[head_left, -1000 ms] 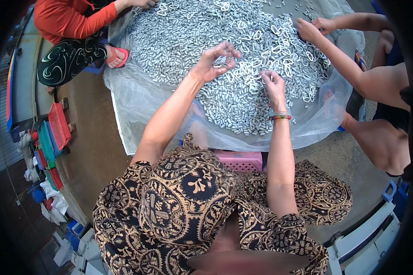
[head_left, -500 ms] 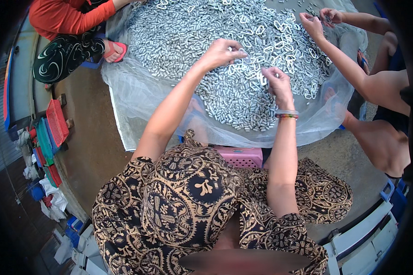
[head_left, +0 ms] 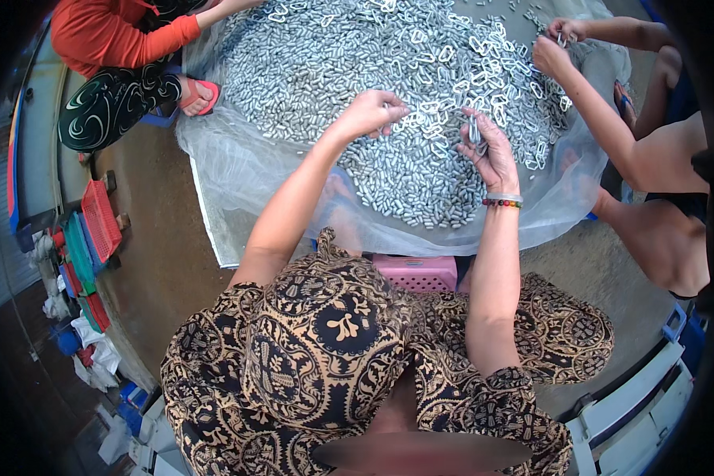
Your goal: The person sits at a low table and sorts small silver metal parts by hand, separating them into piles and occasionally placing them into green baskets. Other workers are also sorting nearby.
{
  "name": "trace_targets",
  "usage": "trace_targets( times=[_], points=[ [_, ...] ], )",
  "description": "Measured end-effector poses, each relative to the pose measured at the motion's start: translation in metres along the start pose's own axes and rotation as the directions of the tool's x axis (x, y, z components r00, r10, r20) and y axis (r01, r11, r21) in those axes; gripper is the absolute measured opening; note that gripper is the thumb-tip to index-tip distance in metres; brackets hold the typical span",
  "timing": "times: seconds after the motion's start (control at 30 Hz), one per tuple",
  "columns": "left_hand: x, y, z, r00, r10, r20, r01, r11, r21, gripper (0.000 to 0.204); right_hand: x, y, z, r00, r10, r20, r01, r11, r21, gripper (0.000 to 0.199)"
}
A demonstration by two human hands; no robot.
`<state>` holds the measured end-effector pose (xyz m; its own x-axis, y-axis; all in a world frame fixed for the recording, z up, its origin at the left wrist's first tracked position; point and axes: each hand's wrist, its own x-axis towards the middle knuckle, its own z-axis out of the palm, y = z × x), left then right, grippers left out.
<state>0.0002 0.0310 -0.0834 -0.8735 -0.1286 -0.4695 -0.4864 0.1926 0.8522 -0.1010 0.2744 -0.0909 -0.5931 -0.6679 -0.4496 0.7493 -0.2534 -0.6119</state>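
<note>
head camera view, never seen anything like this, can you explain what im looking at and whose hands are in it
No machine here: these are a person's own bare hands, seen from a camera worn on their head and looking down. Its wide lens bends the edges.

On a pale net sheet lies a broad heap of small silver-grey pellets, with white loops among them.

The right hand holds a silvery piece. The left hand is bent over the heap; whether it holds anything is unclear.

The red sleeve and the bare arm at right belong to other people.
</note>
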Motion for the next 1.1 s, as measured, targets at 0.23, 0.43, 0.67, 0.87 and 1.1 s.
trace_targets(
  times=[0.23, 0.43, 0.67, 0.87, 1.1],
  points=[
    [0.002, -0.012, 0.020, 0.917, 0.370, -0.146, -0.242, 0.810, 0.534, 0.027, 0.003, 0.001, -0.011, 0.987, -0.049, 0.152, -0.001, 0.950, 0.313, 0.033],
    [-0.007, 0.011, -0.010, 0.947, 0.313, 0.069, -0.064, 0.396, -0.916, 0.015, -0.004, -0.001, 0.009, 0.982, -0.084, 0.170, 0.006, 0.909, 0.418, 0.049],
    [0.016, 0.004, 0.011, 0.995, 0.002, 0.096, 0.019, 0.976, -0.219, 0.024, -0.006, -0.002, 0.023, 0.960, -0.118, 0.255, -0.055, 0.811, 0.582, 0.068],
    [0.029, -0.009, 0.036, 0.887, 0.446, -0.119, -0.221, 0.637, 0.738, 0.028, -0.004, 0.001, 0.020, 0.942, -0.145, 0.301, -0.069, 0.798, 0.598, 0.074],
    [-0.001, 0.014, -0.012, 0.987, 0.156, -0.028, -0.146, 0.824, -0.547, 0.030, 0.004, 0.002, -0.006, 0.994, 0.006, -0.113, -0.061, 0.870, -0.490, 0.034]
  ],
)
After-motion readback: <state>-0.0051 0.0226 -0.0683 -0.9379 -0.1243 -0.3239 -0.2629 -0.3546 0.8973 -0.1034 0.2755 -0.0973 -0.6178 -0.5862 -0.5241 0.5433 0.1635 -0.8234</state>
